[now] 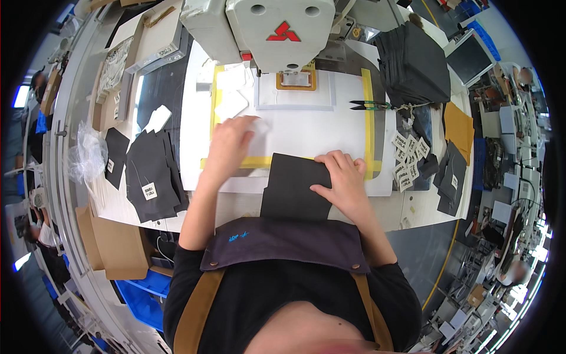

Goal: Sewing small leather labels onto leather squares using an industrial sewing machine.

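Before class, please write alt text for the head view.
A person's right hand touches a black panel at a worktable, facing a large white machine; the left hand is near small white pieces. More black panels lie on both sides.

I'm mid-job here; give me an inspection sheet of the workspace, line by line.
Surface: pale table; white sheet on it, with yellow tape strips.
Job's things: black piece at the near edge of the sheet, partly over it.
Clutter: black stack, green-handled snips, scattered labels at right; clear plastic bag at left.
Hands: right hand on the black piece; left hand above the sheet, something pale at its fingertips, too blurred to identify.
Cables: pale cable or hose beside the machine head.
Surroundings: monitor at right; other workstations and people beyond.
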`<act>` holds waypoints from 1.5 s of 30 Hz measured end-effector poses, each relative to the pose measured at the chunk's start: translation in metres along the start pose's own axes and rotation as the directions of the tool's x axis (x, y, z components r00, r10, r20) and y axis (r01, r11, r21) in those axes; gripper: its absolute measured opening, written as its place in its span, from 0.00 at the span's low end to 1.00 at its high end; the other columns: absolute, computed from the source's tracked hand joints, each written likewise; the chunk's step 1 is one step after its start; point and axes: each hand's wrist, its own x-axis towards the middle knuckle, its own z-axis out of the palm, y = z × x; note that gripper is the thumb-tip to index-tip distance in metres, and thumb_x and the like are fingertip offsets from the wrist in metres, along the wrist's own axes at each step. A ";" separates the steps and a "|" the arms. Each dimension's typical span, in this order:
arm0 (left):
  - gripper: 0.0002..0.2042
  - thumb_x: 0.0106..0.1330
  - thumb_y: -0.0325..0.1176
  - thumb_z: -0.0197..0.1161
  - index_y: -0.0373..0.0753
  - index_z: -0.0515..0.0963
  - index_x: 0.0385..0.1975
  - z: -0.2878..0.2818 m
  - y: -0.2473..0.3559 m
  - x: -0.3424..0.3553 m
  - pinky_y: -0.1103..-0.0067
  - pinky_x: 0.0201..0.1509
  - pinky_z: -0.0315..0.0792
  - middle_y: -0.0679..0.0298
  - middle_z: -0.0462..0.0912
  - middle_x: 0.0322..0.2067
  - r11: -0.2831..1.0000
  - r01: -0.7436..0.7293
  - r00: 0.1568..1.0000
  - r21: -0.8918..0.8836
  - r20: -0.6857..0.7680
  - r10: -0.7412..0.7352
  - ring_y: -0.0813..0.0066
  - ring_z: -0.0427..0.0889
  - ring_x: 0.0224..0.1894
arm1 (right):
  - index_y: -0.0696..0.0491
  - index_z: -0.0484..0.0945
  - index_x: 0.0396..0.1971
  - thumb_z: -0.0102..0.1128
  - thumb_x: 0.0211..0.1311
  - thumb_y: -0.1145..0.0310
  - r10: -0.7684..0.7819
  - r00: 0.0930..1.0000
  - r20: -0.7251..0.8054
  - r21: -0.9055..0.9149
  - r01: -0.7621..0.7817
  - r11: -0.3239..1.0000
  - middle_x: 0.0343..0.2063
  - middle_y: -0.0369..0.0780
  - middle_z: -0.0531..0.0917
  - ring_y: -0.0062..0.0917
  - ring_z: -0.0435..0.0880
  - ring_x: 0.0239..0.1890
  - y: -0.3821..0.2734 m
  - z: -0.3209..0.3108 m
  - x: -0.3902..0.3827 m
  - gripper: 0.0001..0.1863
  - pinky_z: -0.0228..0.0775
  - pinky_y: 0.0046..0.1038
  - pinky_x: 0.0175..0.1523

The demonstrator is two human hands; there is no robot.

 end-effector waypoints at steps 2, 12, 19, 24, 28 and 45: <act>0.19 0.56 0.23 0.60 0.40 0.76 0.50 -0.023 -0.013 -0.008 0.64 0.44 0.68 0.56 0.82 0.32 0.992 0.043 0.999 0.117 -0.024 -0.041 0.58 0.79 0.39 | 0.47 0.76 0.43 0.75 0.42 0.61 -0.007 0.999 -0.032 -0.009 0.007 1.000 0.41 0.32 0.72 0.26 0.71 0.47 0.002 0.001 -0.002 0.26 0.48 0.35 0.55; 0.20 0.48 0.26 0.70 0.41 0.78 0.45 0.007 0.022 -0.020 0.70 0.54 0.66 0.61 0.78 0.38 0.965 -0.152 0.972 -0.214 0.146 0.185 0.60 0.75 0.45 | 0.47 0.74 0.40 0.73 0.42 0.64 -0.002 0.999 0.041 0.085 -0.001 0.996 0.40 0.32 0.73 0.25 0.73 0.47 0.003 -0.004 0.002 0.23 0.50 0.31 0.54; 0.18 0.45 0.25 0.71 0.41 0.80 0.40 0.036 0.045 -0.005 0.71 0.49 0.66 0.63 0.77 0.36 0.982 -0.139 0.900 -0.130 0.398 0.180 0.63 0.75 0.42 | 0.47 0.74 0.44 0.73 0.43 0.65 0.005 1.000 -0.007 0.160 -0.004 0.987 0.40 0.33 0.76 0.25 0.75 0.45 0.003 -0.001 0.003 0.25 0.52 0.32 0.51; 0.20 0.44 0.25 0.71 0.42 0.81 0.42 0.041 0.050 -0.015 0.71 0.46 0.66 0.67 0.77 0.34 0.943 -0.313 0.920 -0.111 0.211 0.330 0.66 0.75 0.40 | 0.46 0.76 0.44 0.73 0.42 0.65 -0.002 1.000 -0.018 0.112 0.004 0.994 0.39 0.32 0.76 0.25 0.73 0.46 0.003 -0.001 0.002 0.24 0.51 0.31 0.51; 0.20 0.45 0.24 0.71 0.41 0.81 0.43 0.046 0.047 -0.027 0.72 0.45 0.68 0.66 0.80 0.35 0.930 -0.359 0.923 -0.080 0.120 0.367 0.66 0.77 0.39 | 0.46 0.77 0.43 0.73 0.42 0.65 -0.001 0.999 -0.046 0.091 0.005 0.996 0.40 0.31 0.76 0.25 0.72 0.47 0.003 0.001 -0.001 0.24 0.49 0.32 0.52; 0.15 0.48 0.27 0.72 0.40 0.82 0.38 0.054 0.036 -0.047 0.66 0.52 0.77 0.60 0.82 0.46 0.891 -0.449 0.879 0.064 -0.149 0.453 0.62 0.83 0.46 | 0.44 0.75 0.47 0.76 0.39 0.65 0.024 0.986 -0.166 0.035 -0.018 0.999 0.50 0.34 0.73 0.26 0.71 0.52 -0.002 0.006 -0.009 0.30 0.48 0.34 0.56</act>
